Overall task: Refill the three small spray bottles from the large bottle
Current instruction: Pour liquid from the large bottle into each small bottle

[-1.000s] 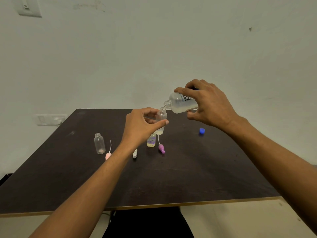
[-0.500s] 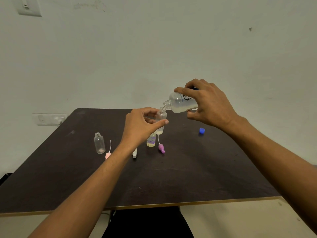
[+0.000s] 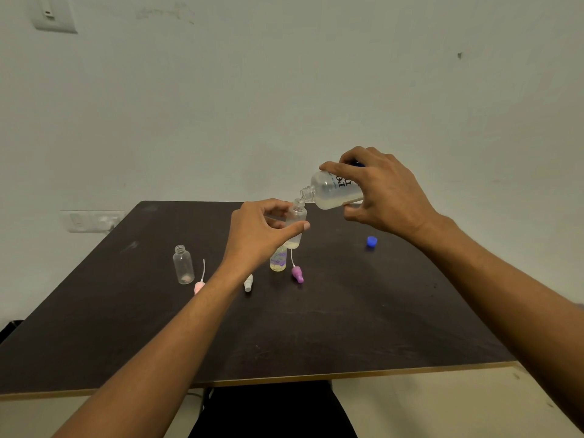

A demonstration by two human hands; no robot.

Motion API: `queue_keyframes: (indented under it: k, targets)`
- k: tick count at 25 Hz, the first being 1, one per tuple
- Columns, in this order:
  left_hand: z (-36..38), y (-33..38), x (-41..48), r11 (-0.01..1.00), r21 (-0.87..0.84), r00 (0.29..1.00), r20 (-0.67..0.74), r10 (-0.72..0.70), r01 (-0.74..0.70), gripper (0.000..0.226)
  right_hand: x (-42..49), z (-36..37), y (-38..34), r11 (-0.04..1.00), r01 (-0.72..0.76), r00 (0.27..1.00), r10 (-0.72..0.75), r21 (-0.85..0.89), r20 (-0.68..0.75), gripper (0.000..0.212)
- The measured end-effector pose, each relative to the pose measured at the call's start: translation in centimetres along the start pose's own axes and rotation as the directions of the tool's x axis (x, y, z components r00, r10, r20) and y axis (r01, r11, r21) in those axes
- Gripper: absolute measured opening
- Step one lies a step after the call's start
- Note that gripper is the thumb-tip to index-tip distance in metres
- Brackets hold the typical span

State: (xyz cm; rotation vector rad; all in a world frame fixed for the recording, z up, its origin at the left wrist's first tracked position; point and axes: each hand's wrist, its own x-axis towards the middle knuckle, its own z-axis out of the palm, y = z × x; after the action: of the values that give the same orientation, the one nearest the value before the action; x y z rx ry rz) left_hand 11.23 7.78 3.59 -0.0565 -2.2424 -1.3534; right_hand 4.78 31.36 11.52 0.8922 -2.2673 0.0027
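nothing has shifted: right hand (image 3: pixel 384 192) still grips the tipped large bottle (image 3: pixel 335 191), left hand (image 3: pixel 259 235) fingers pinching a small spray bottle (image 3: pixel 296 227) above the tabletop (image 3: pixel 347 327).

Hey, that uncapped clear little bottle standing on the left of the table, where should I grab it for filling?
Pinch the clear bottle round its straight middle, below the shoulder, coming from its left. It stands upright with an open neck, so a side grip probably keeps the mouth free, and the pink spray top lies close on its right.
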Motion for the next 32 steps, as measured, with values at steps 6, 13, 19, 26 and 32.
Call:
queue_keyframes:
  k: [6, 13, 19, 26, 32]
  targets:
    - [-0.01, -0.07, 0.10, 1.000, 0.010, 1.000, 0.000, 0.004, -0.004, 0.046, -0.03, -0.21, -0.07, 1.000, -0.002, 1.000, 0.002, 0.002, -0.001, 0.083]
    - [0.16, -0.27, 0.09, 1.000, 0.001, 1.000, 0.000, 0.006, -0.006, 0.044, -0.17, -0.22, -0.19, 1.000, -0.007, 1.000, 0.007, 0.012, -0.001, 0.081]
    - [0.20, -0.43, 0.13, 1.000, 0.004, 1.000, 0.001, 0.006, -0.006, 0.047, -0.28, -0.33, -0.28, 1.000, -0.007, 1.000, 0.007, 0.025, 0.004, 0.080]
    - [0.30, -0.42, 0.16, 1.000, 0.004, 1.000, 0.006, 0.007, -0.007, 0.046, -0.42, -0.27, -0.22, 1.000, -0.011, 1.000, 0.011, 0.023, 0.011, 0.080]
    - [0.43, -0.53, 0.14, 1.000, 0.002, 1.000, 0.010, 0.014, -0.014, 0.042, -0.37, -0.12, -0.11, 1.000, -0.014, 1.000, 0.013, 0.017, 0.018, 0.081]
